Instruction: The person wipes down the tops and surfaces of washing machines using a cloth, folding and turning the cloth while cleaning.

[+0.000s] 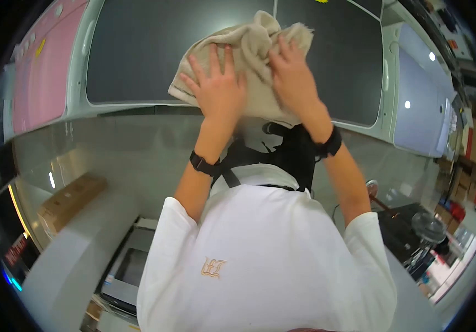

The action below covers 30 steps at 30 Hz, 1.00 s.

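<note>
A beige cloth (257, 91) lies crumpled over the front edge of a dark flat panel (138, 55) with a pale frame. My left hand (218, 88) rests on the cloth's left part, palm down, its fingers spread. On the right part, near a bunched fold, my right hand (294, 80) presses down with its fingers stretched out and slightly apart. The cloth's front edge hangs down toward my body between my wrists.
A pink appliance (47, 66) stands at the left and a pale lilac one (423, 99) at the right. A long cardboard box (72, 202) lies on the floor at left. Behind on the right are a dark table (406, 227) and stacked boxes (462, 185).
</note>
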Motion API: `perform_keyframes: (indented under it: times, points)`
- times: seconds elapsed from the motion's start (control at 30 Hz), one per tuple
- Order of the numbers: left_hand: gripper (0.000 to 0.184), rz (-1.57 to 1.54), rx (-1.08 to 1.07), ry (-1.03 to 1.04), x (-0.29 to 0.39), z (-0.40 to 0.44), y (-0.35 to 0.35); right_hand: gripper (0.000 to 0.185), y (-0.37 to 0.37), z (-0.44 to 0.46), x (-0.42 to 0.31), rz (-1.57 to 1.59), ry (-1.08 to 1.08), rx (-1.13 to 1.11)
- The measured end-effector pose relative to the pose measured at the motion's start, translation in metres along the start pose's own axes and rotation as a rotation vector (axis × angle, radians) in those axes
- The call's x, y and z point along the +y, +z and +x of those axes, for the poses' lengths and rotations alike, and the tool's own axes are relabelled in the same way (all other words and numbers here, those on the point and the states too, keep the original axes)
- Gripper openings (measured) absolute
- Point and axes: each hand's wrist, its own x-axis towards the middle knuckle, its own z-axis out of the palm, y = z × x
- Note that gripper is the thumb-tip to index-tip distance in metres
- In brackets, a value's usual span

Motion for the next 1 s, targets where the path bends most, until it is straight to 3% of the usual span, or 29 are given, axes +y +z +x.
perform_keyframes:
  times: [0.17, 0.27, 0.4, 0.53, 0.7, 0.8, 0.97, 1.0]
  points:
    - [0.065, -0.239, 0.067, 0.028, -0.014, -0.036, -0.002, 0.043, -0.001, -0.047, -0.051, 0.090, -0.136, -0.043]
    - [0.061, -0.154, 0.014, 0.039, -0.020, -0.046, -0.005, 0.045, -0.017, -0.060, -0.036, 0.110, -0.093, -0.089]
    - [0.058, -0.169, 0.034, 0.019, -0.017, -0.032, -0.011, 0.044, -0.008, -0.035, -0.014, 0.096, 0.027, 0.029]
    - [0.060, -0.121, 0.065, 0.019, -0.018, -0.020, -0.006, 0.042, 0.019, -0.021, -0.043, -0.066, 0.082, 0.183]
    - [0.061, -0.121, 0.016, 0.025, -0.012, -0.035, -0.002, 0.045, 0.013, -0.055, -0.055, 0.094, 0.045, 0.134]
    - [0.060, -0.046, -0.093, 0.122, 0.009, -0.047, -0.005, 0.040, -0.006, -0.074, -0.050, 0.198, 0.037, 0.116]
    - [0.060, -0.285, -0.157, 0.307, 0.065, -0.045, -0.015, 0.029, -0.017, -0.107, -0.023, 0.217, 0.103, 0.265]
    - [0.060, -0.323, -0.165, 0.357, 0.049, -0.038, -0.029, 0.029, -0.027, -0.104, -0.039, 0.174, 0.137, 0.297]
